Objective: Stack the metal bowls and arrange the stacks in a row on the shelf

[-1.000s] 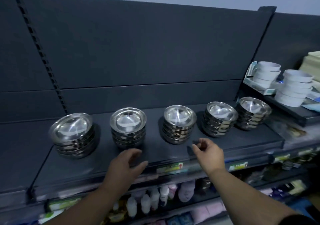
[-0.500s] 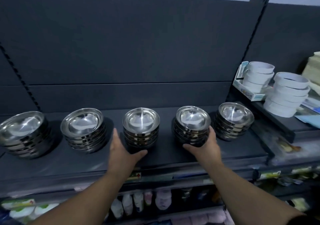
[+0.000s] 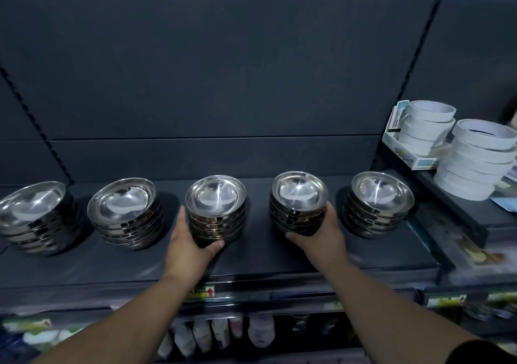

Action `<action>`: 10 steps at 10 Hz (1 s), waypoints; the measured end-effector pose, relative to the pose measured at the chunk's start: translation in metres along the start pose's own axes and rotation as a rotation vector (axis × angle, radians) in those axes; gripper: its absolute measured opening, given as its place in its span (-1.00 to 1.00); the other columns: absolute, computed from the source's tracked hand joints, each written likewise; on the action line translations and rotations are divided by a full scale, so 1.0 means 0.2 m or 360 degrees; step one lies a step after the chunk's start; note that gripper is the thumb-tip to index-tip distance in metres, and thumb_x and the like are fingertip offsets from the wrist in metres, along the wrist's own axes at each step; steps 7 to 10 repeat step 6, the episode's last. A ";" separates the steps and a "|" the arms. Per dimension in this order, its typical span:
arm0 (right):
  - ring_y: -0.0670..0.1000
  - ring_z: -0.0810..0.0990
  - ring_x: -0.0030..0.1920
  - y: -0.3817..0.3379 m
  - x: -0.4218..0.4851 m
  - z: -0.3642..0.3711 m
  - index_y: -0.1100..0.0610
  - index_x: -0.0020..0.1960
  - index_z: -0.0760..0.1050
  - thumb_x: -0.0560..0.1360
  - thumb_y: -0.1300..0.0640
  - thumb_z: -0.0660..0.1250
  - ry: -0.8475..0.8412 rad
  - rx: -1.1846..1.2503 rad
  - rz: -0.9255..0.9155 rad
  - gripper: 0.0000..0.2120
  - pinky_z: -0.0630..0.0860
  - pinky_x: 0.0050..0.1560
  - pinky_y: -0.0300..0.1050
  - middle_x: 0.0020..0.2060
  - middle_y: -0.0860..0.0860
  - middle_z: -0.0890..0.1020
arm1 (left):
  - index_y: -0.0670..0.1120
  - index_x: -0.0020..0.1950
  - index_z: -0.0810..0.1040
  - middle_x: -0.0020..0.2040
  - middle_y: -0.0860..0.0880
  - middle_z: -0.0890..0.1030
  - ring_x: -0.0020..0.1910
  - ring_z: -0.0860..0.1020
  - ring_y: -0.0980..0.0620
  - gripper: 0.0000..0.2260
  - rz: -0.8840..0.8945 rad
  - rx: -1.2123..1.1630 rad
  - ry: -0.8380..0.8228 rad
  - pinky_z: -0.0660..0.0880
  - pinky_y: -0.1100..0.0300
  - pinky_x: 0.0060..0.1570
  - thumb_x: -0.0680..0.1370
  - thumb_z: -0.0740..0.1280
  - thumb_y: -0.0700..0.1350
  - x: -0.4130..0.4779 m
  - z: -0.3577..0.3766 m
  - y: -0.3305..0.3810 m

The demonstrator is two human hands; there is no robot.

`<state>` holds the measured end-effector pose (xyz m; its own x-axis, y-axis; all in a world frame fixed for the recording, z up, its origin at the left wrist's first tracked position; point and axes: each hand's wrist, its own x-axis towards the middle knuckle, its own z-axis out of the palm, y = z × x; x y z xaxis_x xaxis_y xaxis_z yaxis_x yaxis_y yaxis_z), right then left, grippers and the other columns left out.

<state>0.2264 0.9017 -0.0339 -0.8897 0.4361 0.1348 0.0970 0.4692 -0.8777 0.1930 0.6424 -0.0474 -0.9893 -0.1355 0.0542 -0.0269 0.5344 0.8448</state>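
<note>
Five stacks of metal bowls on one shelf (image 3: 260,254): far-left stack (image 3: 36,218), second stack (image 3: 126,212), middle stack (image 3: 215,209), fourth stack (image 3: 298,204), far-right stack (image 3: 377,204). Two hands: left hand (image 3: 190,240), right hand (image 3: 321,235). Two piles of white tape rolls, rear pile (image 3: 426,128) and front pile (image 3: 475,162), plus one carton (image 3: 421,163).

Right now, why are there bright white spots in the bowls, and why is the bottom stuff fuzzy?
Head view: light glares off the shiny metal, as in the stack the right hand grips; the lower-shelf bottles look blurred, perhaps from camera motion.
</note>
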 end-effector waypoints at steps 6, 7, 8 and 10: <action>0.07 0.43 0.33 0.03 -0.12 -0.07 0.19 0.42 0.27 0.32 0.11 0.57 -0.0073 -0.0253 0.0099 -0.23 0.31 0.24 -0.23 0.31 0.10 0.49 | -0.04 0.55 0.04 0.46 -0.10 0.36 0.43 0.34 -0.10 -0.04 -0.0029 0.0068 -0.0033 0.28 0.06 0.39 0.32 0.58 -0.09 -0.04 -0.02 0.06; 0.07 0.43 0.33 0.03 -0.12 -0.07 0.19 0.42 0.27 0.32 0.11 0.57 -0.0073 -0.0253 0.0099 -0.23 0.31 0.24 -0.23 0.31 0.10 0.49 | -0.04 0.55 0.04 0.46 -0.10 0.36 0.43 0.34 -0.10 -0.04 -0.0029 0.0068 -0.0033 0.28 0.06 0.39 0.32 0.58 -0.09 -0.04 -0.02 0.06; 0.07 0.43 0.33 0.03 -0.12 -0.07 0.19 0.42 0.27 0.32 0.11 0.57 -0.0073 -0.0253 0.0099 -0.23 0.31 0.24 -0.23 0.31 0.10 0.49 | -0.04 0.55 0.04 0.46 -0.10 0.36 0.43 0.34 -0.10 -0.04 -0.0029 0.0068 -0.0033 0.28 0.06 0.39 0.32 0.58 -0.09 -0.04 -0.02 0.06; 0.07 0.43 0.33 0.03 -0.12 -0.07 0.19 0.42 0.27 0.32 0.11 0.57 -0.0073 -0.0253 0.0099 -0.23 0.31 0.24 -0.23 0.31 0.10 0.49 | -0.04 0.55 0.04 0.46 -0.10 0.36 0.43 0.34 -0.10 -0.04 -0.0029 0.0068 -0.0033 0.28 0.06 0.39 0.32 0.58 -0.09 -0.04 -0.02 0.06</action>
